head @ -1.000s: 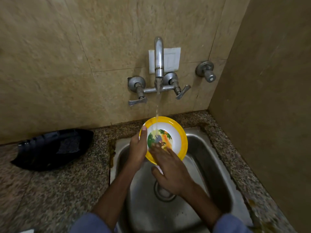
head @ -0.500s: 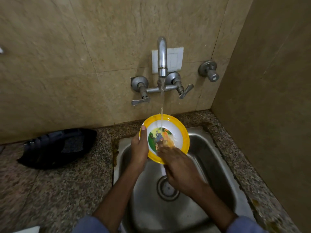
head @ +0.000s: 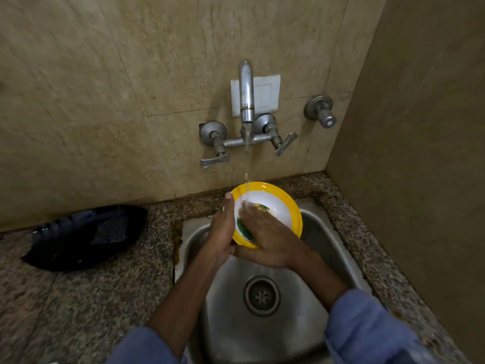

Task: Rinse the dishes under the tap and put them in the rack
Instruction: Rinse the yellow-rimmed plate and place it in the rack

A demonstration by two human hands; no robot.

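Note:
A yellow-rimmed white plate [head: 284, 203] with a coloured picture is held tilted over the steel sink [head: 322, 232], under the running tap [head: 246, 101]. My left hand [head: 221, 232] grips the plate's left rim, thumb up along the edge. My right hand [head: 265, 232] lies flat across the plate's face, its fingers reaching up and left over the picture, and hides the plate's lower part. A thin stream of water lands on the plate by my right fingertips.
A black tray-like rack [head: 86, 235] lies on the speckled granite counter [head: 105, 298] left of the sink. The drain [head: 261, 295] sits below my hands. A side wall closes the right. A separate valve [head: 321, 112] sticks out right of the tap.
My right hand has slid up and left across the plate's face, covering more of the picture. The plate stays under the stream in my left hand.

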